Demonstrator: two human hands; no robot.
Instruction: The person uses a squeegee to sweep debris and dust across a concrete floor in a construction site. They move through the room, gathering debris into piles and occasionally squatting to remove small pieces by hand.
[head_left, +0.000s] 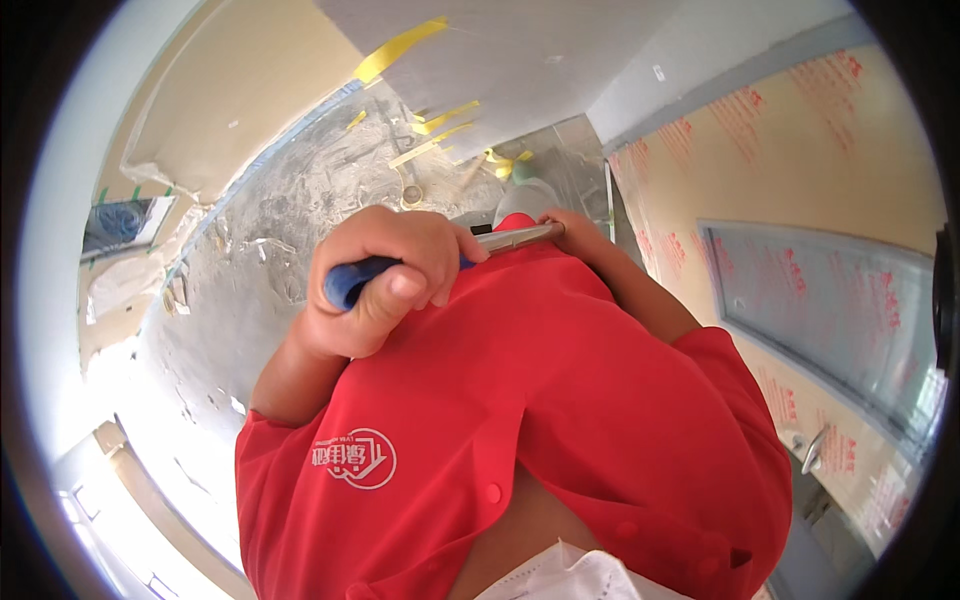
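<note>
My left hand (390, 274) is wrapped around the blue handle (345, 285) of a hand tool, held in front of my red shirt. From the handle a narrow silver metal part (517, 238) runs to the right; its exact kind is not clear at this angle. At its far end my right hand (574, 231) has its fingers closed on the metal. A small black piece (481, 229) shows just beyond the tool, beside my left fingers. My shirt (540, 330) hides whatever lies below the tool.
Strips of yellow tape (401, 51) hang along the grey panel ahead. Below them, a tape roll (411, 196) lies on the dirty, debris-strewn floor (247, 277). A film-covered door (787, 157) with a glass pane (810, 292) and lever handle (814, 452) stands to my right.
</note>
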